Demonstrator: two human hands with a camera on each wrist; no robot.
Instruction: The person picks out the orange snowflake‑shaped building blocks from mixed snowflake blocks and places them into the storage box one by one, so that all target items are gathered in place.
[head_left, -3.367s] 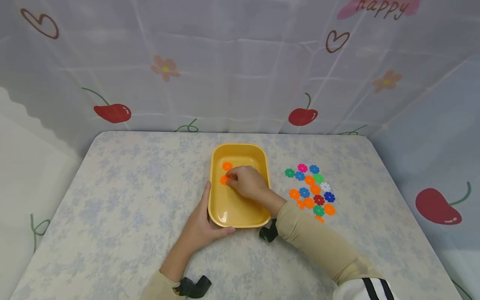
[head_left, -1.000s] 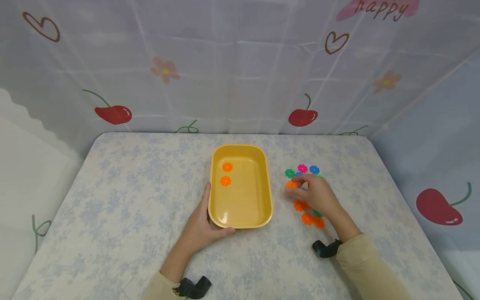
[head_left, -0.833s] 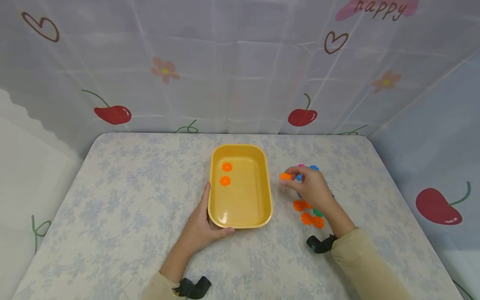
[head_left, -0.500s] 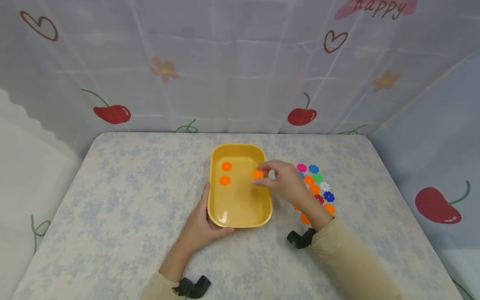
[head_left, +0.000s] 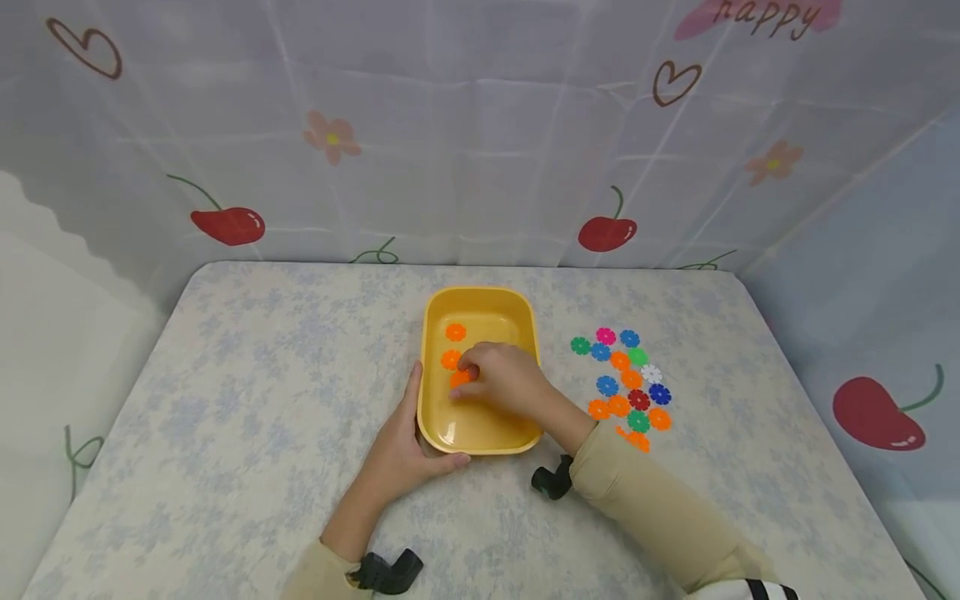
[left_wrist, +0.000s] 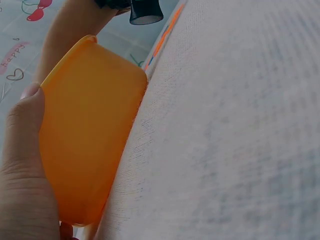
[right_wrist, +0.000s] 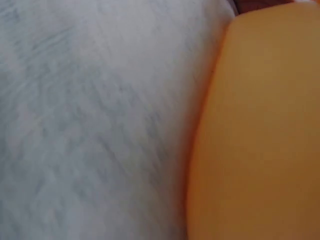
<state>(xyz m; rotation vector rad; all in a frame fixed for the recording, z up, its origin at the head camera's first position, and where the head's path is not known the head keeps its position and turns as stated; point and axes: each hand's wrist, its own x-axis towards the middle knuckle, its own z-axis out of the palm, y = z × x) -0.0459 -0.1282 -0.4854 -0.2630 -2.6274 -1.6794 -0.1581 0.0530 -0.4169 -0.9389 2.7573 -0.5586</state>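
Note:
A yellow plastic tray [head_left: 480,427] stands on the table. My left hand [head_left: 397,454] grips its near left corner, with the thumb along the near side and the fingers along the left side. In the left wrist view the thumb presses the wall of the tray [left_wrist: 95,130]. My right hand [head_left: 510,382] reaches inside the tray and pinches an orange snowflake disc [head_left: 460,379] low over the floor. Just beyond it lie two more orange discs, a far one [head_left: 455,332] and a nearer one [head_left: 451,359]. The right wrist view shows only the tray wall [right_wrist: 260,125] and tablecloth, not the hand.
Right of the tray lies a loose group of snowflake discs, among them a pink one [head_left: 605,336], a white one [head_left: 651,374], a red one [head_left: 638,400] and several orange, blue and green ones. A patterned cloth [head_left: 285,375] covers the table. A printed curtain [head_left: 465,183] hangs behind.
My right hand has picked an orange disc from the group and carried it left into the tray, below the two orange discs there. The left hand and tray have stayed put.

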